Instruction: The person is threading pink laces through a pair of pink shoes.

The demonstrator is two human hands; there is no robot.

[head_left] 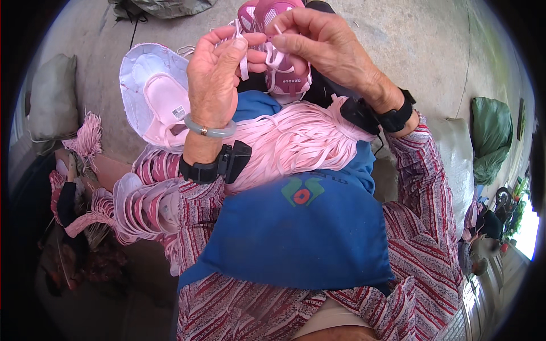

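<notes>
A maroon-and-pink shoe upper [288, 84] is just beyond my lap, under both hands, with its tongue toward me. A flat pale pink shoelace [244, 69] runs through it in loose loops. My left hand [219, 71] pinches one part of this lace between thumb and fingers. To the right, my right hand [321, 45] pinches a thin lace end between thumb and forefinger. Across my lap, over a blue apron [296, 233], lies a thick bundle of pink shoelaces [296, 142]. The hands partly cover the upper's eyelets.
Left of my left hand lies a pale shoe upper [156, 94], lining side up. Stacked uppers [151, 204] stand by my left forearm, near another lace bundle [85, 136]. A grey sack [54, 99] is on the concrete floor [409, 51]; a green sack [490, 139] is far right.
</notes>
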